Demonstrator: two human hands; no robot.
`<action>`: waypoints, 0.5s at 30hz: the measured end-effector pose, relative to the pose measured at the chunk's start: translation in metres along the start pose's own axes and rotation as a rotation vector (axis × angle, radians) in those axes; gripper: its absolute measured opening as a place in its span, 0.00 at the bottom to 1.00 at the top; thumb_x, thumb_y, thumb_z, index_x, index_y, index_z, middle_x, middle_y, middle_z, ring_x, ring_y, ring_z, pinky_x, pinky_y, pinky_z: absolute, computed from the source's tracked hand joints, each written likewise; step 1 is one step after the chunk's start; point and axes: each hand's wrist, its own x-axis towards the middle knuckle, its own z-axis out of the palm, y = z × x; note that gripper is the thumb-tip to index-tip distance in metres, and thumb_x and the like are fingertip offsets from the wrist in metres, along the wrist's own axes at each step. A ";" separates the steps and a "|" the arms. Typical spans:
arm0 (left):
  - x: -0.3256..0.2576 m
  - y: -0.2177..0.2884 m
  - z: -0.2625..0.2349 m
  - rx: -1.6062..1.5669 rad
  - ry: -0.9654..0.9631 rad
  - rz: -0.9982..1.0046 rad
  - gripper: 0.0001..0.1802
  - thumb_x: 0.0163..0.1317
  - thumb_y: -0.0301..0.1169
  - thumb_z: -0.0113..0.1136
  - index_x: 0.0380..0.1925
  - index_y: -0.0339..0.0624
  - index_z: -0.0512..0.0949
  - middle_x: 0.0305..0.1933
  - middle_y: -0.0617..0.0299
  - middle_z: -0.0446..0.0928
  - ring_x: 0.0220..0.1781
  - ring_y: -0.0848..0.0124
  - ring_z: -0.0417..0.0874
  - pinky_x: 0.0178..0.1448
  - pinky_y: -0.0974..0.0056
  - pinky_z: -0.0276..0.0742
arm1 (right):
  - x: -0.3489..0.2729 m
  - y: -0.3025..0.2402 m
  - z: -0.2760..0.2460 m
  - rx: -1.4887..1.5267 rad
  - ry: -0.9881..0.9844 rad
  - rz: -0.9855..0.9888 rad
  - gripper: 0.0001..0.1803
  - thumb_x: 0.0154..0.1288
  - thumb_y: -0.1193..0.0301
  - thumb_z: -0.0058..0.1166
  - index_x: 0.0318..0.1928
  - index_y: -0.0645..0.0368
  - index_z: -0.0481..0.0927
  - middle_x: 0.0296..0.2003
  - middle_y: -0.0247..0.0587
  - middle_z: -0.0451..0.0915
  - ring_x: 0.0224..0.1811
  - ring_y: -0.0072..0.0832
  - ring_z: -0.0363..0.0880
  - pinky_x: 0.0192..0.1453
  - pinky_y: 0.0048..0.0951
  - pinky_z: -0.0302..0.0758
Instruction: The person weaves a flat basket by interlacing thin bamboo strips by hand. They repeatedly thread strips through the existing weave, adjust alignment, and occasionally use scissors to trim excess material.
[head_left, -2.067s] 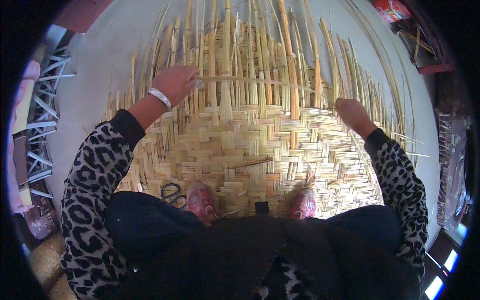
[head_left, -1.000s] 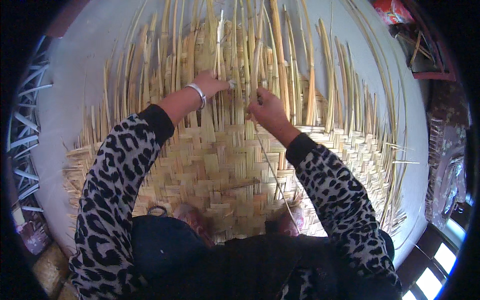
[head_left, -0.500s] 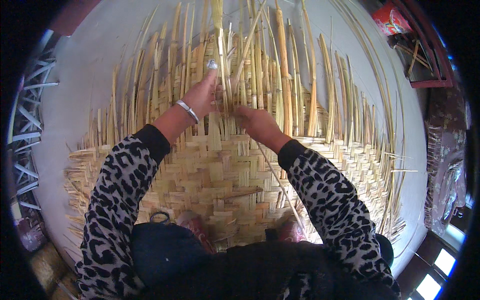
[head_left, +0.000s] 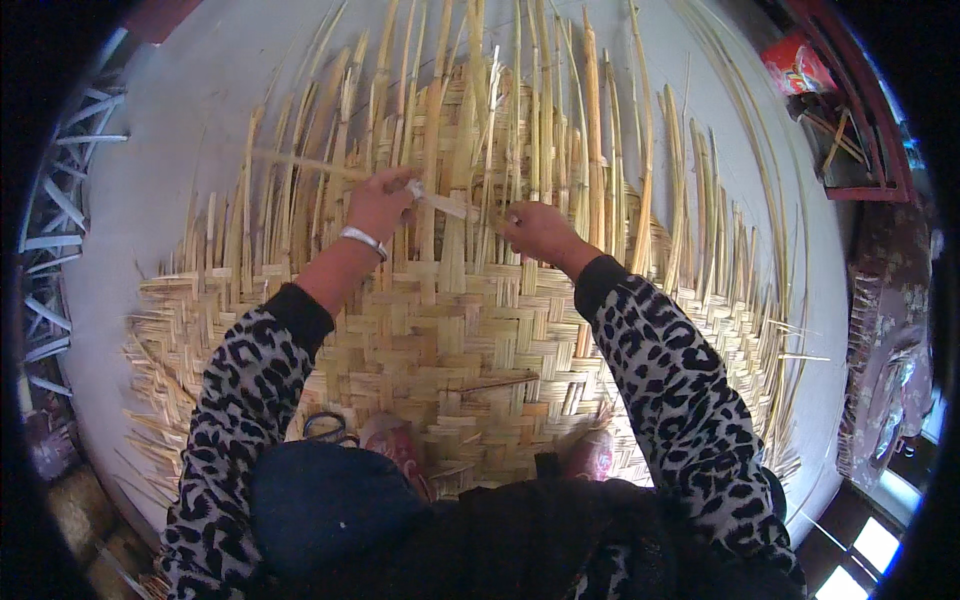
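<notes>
A large mat [head_left: 430,340] of split reed strips lies woven below my hands, its loose upright strips [head_left: 590,110] fanning out at the far side. My left hand [head_left: 378,212], with a silver bracelet and a pale wrapping on one fingertip, is closed around a pale reed strip [head_left: 445,205]. That strip lies crosswise over the uprights, and its other end sticks out to the left of the hand, blurred. On the right, my right hand [head_left: 545,237] has its fingers bent together among the uprights, close to the strip's right end. What those fingers hold is hidden.
My feet in red shoes [head_left: 592,455] rest on the mat's near part. A dark looped tool handle [head_left: 325,427] lies beside the left shoe. Metal framing [head_left: 62,215] stands at the left, a dark red wooden frame [head_left: 868,190] and patterned cloth [head_left: 880,350] at the right.
My hands have moved apart, the left slightly left and down, the right to the right. The strip in my left hand now lies crosswise. The view has shifted slightly.
</notes>
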 end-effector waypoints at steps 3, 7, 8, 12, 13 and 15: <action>-0.024 -0.029 -0.006 -0.114 0.126 -0.081 0.15 0.59 0.21 0.55 0.46 0.39 0.81 0.38 0.58 0.82 0.35 0.69 0.85 0.32 0.68 0.82 | -0.003 -0.005 0.002 -0.210 0.071 -0.173 0.18 0.63 0.57 0.50 0.40 0.59 0.80 0.33 0.53 0.82 0.36 0.48 0.82 0.44 0.47 0.78; -0.049 -0.047 -0.007 -0.171 0.140 -0.193 0.14 0.61 0.21 0.55 0.47 0.38 0.79 0.39 0.58 0.81 0.36 0.69 0.85 0.33 0.66 0.83 | -0.006 -0.015 0.012 -0.447 0.001 -0.151 0.15 0.63 0.59 0.50 0.40 0.56 0.79 0.32 0.52 0.82 0.38 0.50 0.81 0.43 0.50 0.76; -0.052 -0.047 -0.006 -0.243 0.163 -0.228 0.14 0.61 0.22 0.56 0.48 0.38 0.79 0.40 0.58 0.81 0.36 0.69 0.85 0.33 0.66 0.82 | -0.006 -0.017 0.014 -0.500 -0.027 -0.130 0.14 0.63 0.59 0.50 0.39 0.55 0.79 0.33 0.52 0.81 0.39 0.51 0.80 0.44 0.52 0.76; -0.057 -0.052 -0.014 -0.394 0.214 -0.319 0.13 0.62 0.24 0.58 0.47 0.39 0.79 0.41 0.58 0.81 0.38 0.69 0.84 0.36 0.66 0.82 | -0.011 -0.015 0.017 -0.444 -0.017 -0.149 0.15 0.66 0.59 0.47 0.42 0.54 0.80 0.35 0.51 0.82 0.40 0.51 0.80 0.45 0.51 0.75; -0.057 -0.056 -0.018 -0.405 0.216 -0.302 0.12 0.62 0.25 0.59 0.47 0.39 0.79 0.41 0.59 0.80 0.38 0.69 0.84 0.37 0.66 0.82 | -0.013 -0.011 0.016 -0.408 0.008 -0.232 0.17 0.66 0.57 0.47 0.45 0.54 0.80 0.36 0.51 0.82 0.40 0.51 0.80 0.45 0.51 0.75; -0.054 -0.066 -0.024 -0.477 0.210 -0.295 0.13 0.60 0.25 0.60 0.46 0.41 0.79 0.42 0.58 0.81 0.41 0.66 0.84 0.40 0.63 0.81 | -0.013 -0.007 0.016 -0.405 0.003 -0.187 0.18 0.66 0.56 0.48 0.47 0.54 0.80 0.37 0.52 0.82 0.41 0.52 0.80 0.45 0.50 0.75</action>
